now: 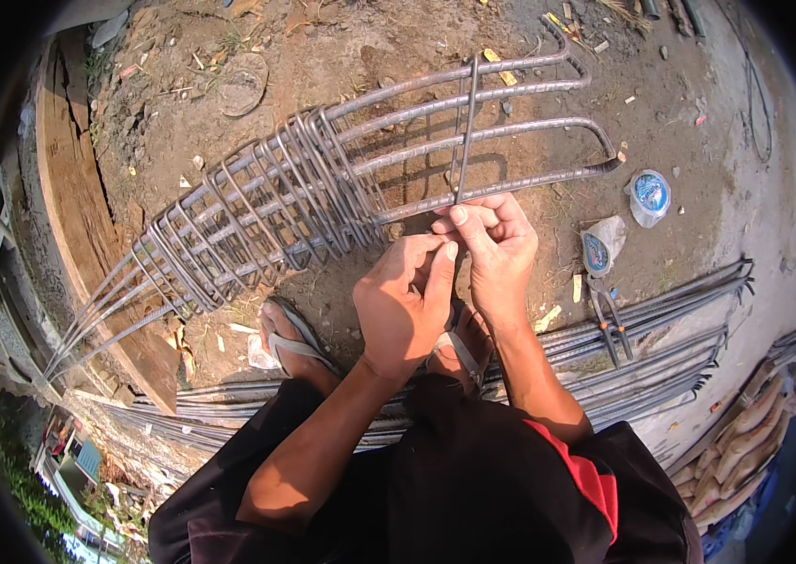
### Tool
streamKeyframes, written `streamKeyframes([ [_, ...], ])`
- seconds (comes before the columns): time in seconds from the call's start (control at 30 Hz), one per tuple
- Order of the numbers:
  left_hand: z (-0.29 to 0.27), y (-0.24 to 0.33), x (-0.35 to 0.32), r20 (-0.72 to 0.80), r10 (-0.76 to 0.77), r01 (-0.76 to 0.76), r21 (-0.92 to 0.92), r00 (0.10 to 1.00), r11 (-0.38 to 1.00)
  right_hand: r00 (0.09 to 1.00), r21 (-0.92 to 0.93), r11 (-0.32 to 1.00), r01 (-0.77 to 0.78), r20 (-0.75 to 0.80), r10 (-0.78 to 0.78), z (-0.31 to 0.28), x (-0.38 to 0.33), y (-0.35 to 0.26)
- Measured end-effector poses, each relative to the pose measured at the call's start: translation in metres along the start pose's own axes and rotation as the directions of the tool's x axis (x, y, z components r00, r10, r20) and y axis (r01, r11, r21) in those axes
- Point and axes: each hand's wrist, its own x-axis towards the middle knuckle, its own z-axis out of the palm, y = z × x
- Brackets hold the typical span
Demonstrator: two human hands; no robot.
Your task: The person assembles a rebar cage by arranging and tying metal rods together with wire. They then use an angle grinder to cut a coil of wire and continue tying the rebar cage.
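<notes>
A rebar cage (276,202) slants across the ground before me, its long bars bent into hooks at the right end. Many stirrups are bunched around its middle, while a single stirrup (469,122) stands apart nearer the hooked ends. My right hand (497,249) is closed in a pinch right by the lower corner of that stirrup, at the nearest long bar (530,180). Close against it, my left hand (405,299) is also closed, thumb toward the right fingers. Whatever thin thing the fingertips hold is too small to make out.
Loose steel bars (661,310) lie in bundles around my sandalled feet. Orange-marked pliers (610,324) rest on them at the right. Two plastic cups with blue lids (650,195) lie beyond. A wooden plank (74,188) borders the left; stacked sacks (746,442) are at lower right.
</notes>
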Motion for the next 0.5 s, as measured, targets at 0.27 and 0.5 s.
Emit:
streamKeyframes([
  [0.27,-0.024,0.027,0.038,0.155,0.246,-0.287,0.634,0.957,0.718,1.000,0.063,0.998,0.014,-0.001,-0.014,0.000,0.001,0.001],
  [0.5,-0.022,0.032,0.024,0.193,0.168,-0.256,0.700,0.967,0.667,0.959,-0.285,0.934,0.217,-0.118,-0.259,-0.008,-0.016,0.023],
])
